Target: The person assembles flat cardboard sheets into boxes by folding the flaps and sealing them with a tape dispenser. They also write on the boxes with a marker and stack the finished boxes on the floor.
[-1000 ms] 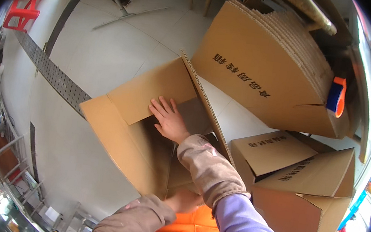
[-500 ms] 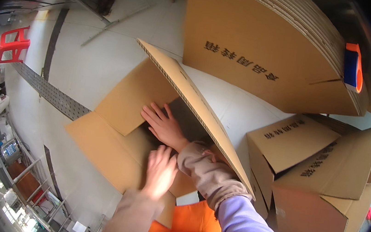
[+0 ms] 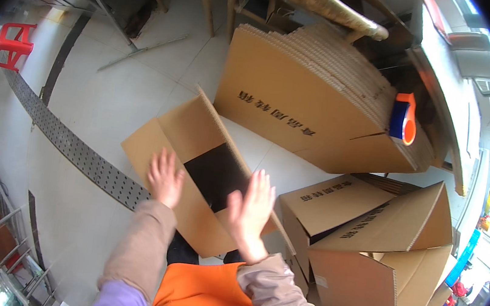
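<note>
An open cardboard box [image 3: 187,201] stands on the floor in front of me, with its dark inside showing between raised flaps. Over its left flap, my left hand [image 3: 165,178] is spread with fingers stretched out; I cannot tell whether it presses on the cardboard. My right hand [image 3: 253,212] is flat and upright at the box's right flap [image 3: 231,139], fingers straight, nothing held. The near end of the box is partly hidden by my right hand.
A thick stack of flattened cartons [image 3: 281,108] leans at the back, with an orange and blue tape dispenser [image 3: 407,119] at its right end. Folded open cartons [image 3: 358,277] crowd the right side. A red stool [image 3: 13,46] stands far left, beyond a perforated floor strip [image 3: 83,148].
My hands have come out of the box and moved apart, left to the left flap, right to the right flap. The flaps stand differently, and the whole view has shifted.
</note>
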